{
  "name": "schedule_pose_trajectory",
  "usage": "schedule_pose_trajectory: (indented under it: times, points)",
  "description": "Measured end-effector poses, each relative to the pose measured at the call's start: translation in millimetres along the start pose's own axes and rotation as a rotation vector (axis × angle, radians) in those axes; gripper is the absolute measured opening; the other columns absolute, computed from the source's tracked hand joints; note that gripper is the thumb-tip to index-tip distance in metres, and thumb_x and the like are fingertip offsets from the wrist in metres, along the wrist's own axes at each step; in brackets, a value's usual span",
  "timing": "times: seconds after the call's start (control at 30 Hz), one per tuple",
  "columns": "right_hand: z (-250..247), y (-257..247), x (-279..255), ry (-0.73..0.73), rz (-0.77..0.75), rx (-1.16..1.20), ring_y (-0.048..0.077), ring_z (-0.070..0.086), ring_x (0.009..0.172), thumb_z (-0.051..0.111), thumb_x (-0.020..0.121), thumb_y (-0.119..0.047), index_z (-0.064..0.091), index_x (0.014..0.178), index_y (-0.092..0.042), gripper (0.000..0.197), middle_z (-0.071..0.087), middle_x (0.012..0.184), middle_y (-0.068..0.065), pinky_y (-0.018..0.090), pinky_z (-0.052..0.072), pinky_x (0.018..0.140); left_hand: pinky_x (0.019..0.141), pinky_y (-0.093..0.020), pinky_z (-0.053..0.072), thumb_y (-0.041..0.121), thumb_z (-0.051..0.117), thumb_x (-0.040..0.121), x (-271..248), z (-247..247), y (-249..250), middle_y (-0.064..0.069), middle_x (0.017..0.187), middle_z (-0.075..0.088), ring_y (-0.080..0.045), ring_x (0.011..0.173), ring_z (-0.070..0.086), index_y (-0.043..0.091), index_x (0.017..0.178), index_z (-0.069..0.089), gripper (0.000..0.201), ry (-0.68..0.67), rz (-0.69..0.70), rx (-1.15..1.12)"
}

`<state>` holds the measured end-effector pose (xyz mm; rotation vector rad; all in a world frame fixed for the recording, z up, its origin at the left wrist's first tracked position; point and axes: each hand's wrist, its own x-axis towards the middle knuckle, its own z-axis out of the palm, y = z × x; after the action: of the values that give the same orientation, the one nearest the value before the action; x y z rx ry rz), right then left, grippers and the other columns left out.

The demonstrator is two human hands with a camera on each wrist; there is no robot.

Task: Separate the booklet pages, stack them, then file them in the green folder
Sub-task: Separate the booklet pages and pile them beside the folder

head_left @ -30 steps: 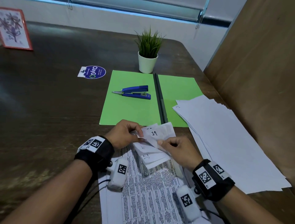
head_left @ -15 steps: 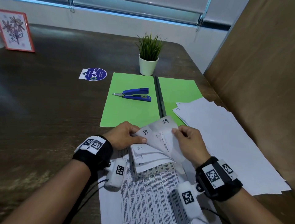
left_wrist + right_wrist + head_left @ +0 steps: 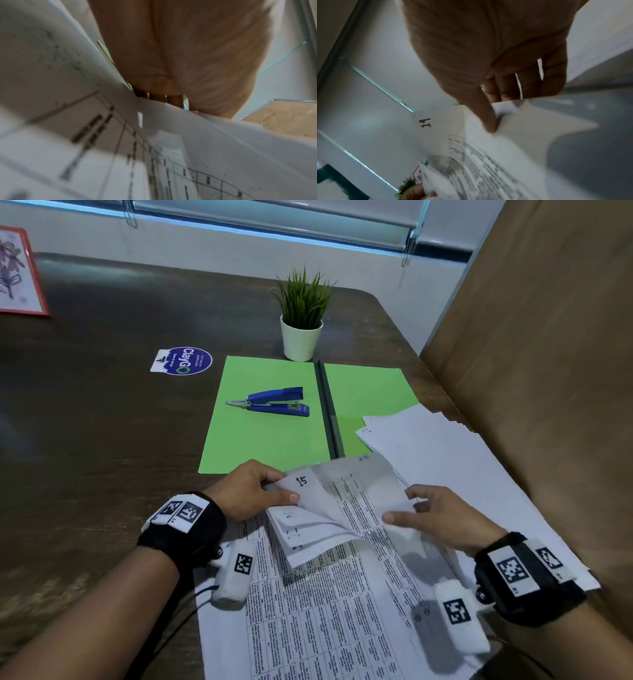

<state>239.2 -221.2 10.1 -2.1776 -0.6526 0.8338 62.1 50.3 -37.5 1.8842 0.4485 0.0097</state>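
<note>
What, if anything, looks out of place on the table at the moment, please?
A blue stapler lies on the open green folder, where pages must go. The loose white stack is fanned unevenly and overlaps the folder's right flap.

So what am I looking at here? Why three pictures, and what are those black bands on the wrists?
No robot: a person wears three cameras, one on the head and one in each black wristband. The head view shows the desk; the two blurry close-ups look along each hand. The left hand pinches the booklet at the corner marked 15, while the right hand peels away page 14. Beyond lie an open green folder with a blue stapler on it, a loose paper stack and a potted plant.
</note>
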Motion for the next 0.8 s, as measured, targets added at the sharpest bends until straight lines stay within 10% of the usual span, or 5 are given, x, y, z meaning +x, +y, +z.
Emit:
schedule_pose_trajectory:
  times: [0.03, 0.07, 0.2, 0.47, 0.8]
  points:
    - [-3.0, 5.0, -1.2, -0.033, 0.016, -0.032, 0.014, 0.043, 0.064, 0.082, 0.080, -0.026, 0.058, 0.080, -0.022, 0.025, 0.046, 0.068, 0.000, 0.038, 0.053, 0.083, 0.070, -0.025, 0.056, 0.025, 0.079, 0.085, 0.1, 0.1, -0.1, 0.003, 0.082, 0.079, -0.009, 0.073, 0.072, 0.026, 0.078, 0.081, 0.007, 0.003, -0.002, -0.003]
    - [-6.7, 8.4, -1.6, -0.013, 0.001, -0.035, 0.016, 0.039, 0.062, 0.080, 0.082, -0.021, 0.057, 0.072, -0.017, 0.025, 0.044, 0.064, 0.000, 0.025, 0.025, 0.068, 0.070, -0.025, 0.056, 0.025, 0.079, 0.086, -0.1, 0.1, 0.1, 0.004, 0.082, 0.079, -0.009, 0.073, 0.072, 0.024, 0.080, 0.081, 0.006, 0.005, -0.003, -0.004]
    - [-46.5, 9.0, 0.8, 0.306, -0.072, -0.005, 0.006, 0.037, 0.049, 0.073, 0.088, -0.015, 0.060, 0.062, -0.008, 0.030, 0.046, 0.057, -0.002, 0.017, 0.030, 0.046, 0.077, -0.025, 0.053, 0.025, 0.080, 0.085, 1.6, 0.7, -2.5, 0.006, 0.083, 0.079, -0.004, 0.075, 0.070, 0.021, 0.081, 0.082, 0.005, 0.021, -0.003, 0.000]
    - [-167.9, -67.1, -4.0, 0.885, -0.353, -0.590, 0.034, 0.064, 0.076, 0.059, 0.093, -0.032, 0.070, 0.090, -0.006, 0.028, 0.070, 0.081, 0.016, 0.041, 0.054, 0.071, 0.068, -0.027, 0.050, 0.027, 0.078, 0.088, 2.4, 7.5, -1.7, 0.003, 0.076, 0.077, -0.010, 0.066, 0.067, 0.019, 0.079, 0.079, 0.012, 0.050, -0.027, -0.038]
    - [-18.4, -40.8, 23.1, 0.338, -0.216, -1.263, 0.031, 0.065, 0.089, 0.047, 0.093, -0.026, 0.055, 0.081, -0.021, 0.015, 0.069, 0.095, 0.006, 0.030, 0.035, 0.063, 0.075, -0.033, 0.052, 0.031, 0.076, 0.090, 2.8, 9.5, -1.7, 0.002, 0.081, 0.078, -0.014, 0.071, 0.069, 0.028, 0.082, 0.079, 0.009, 0.055, -0.027, -0.014]
